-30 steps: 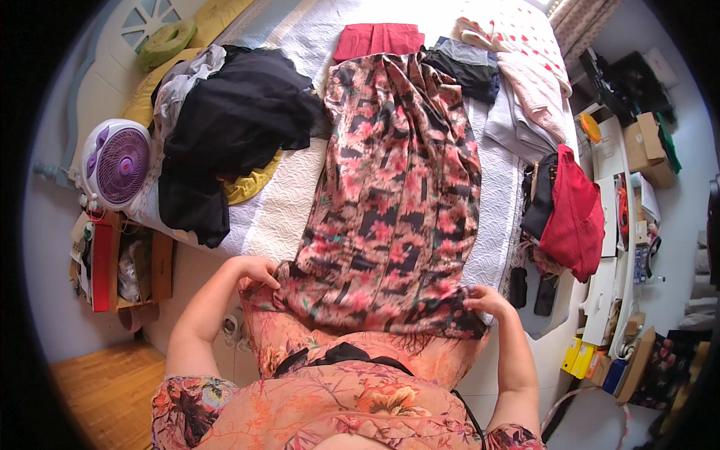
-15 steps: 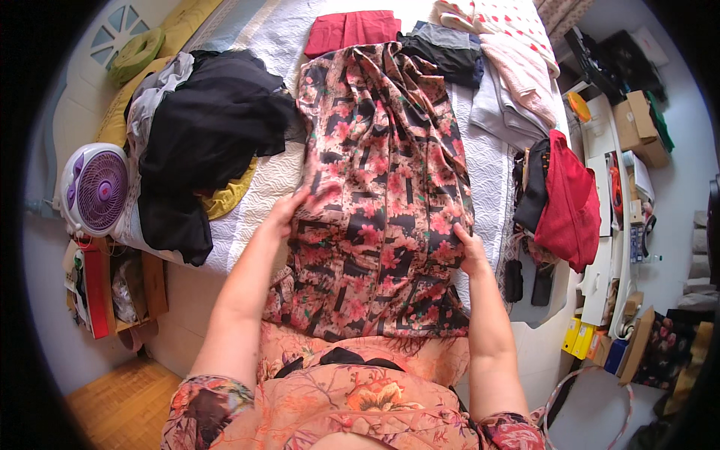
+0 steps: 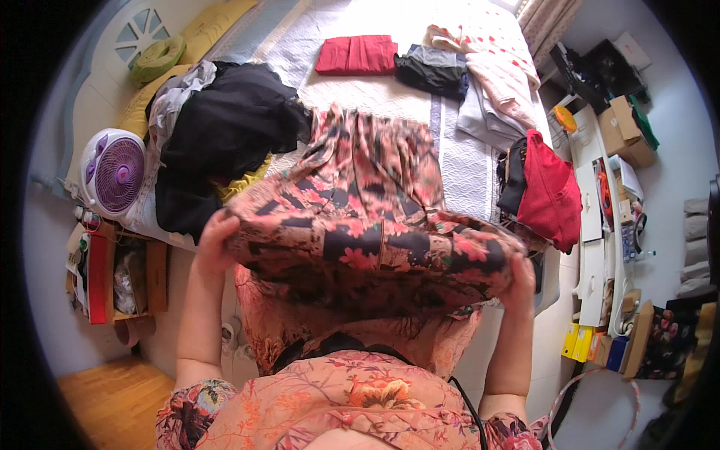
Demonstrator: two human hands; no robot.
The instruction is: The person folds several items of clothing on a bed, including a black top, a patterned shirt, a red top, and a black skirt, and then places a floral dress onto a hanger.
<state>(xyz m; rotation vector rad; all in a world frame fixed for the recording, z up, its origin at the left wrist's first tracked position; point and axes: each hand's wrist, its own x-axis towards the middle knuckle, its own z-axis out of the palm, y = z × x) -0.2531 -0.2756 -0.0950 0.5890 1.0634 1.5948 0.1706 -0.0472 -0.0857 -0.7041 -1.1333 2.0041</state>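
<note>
A black, pink and beige floral garment (image 3: 375, 195), perhaps a skirt or dress, stretches between my hands. Its gathered far part rests on the bed, while the near part is lifted and sags in the middle over the bed's front edge. At its left edge, my left hand (image 3: 217, 236) is closed on the cloth. My right hand (image 3: 517, 279) grips the opposite edge, a little lower and nearer to me. Beyond the garment lie a folded red cloth (image 3: 356, 55) and a stack of folded dark clothes (image 3: 433, 71).
A heap of black clothes (image 3: 225, 127) covers the bed's left side, near a white and purple fan (image 3: 114, 174). Folded towels (image 3: 499, 82) lie far right. A red garment (image 3: 553, 195) hangs at the bed's right edge, beside white drawers (image 3: 592, 262).
Both hands have spread apart, lifting the garment's near part off the bed. Its far end has slid toward me, uncovering the quilt before the red cloth.
</note>
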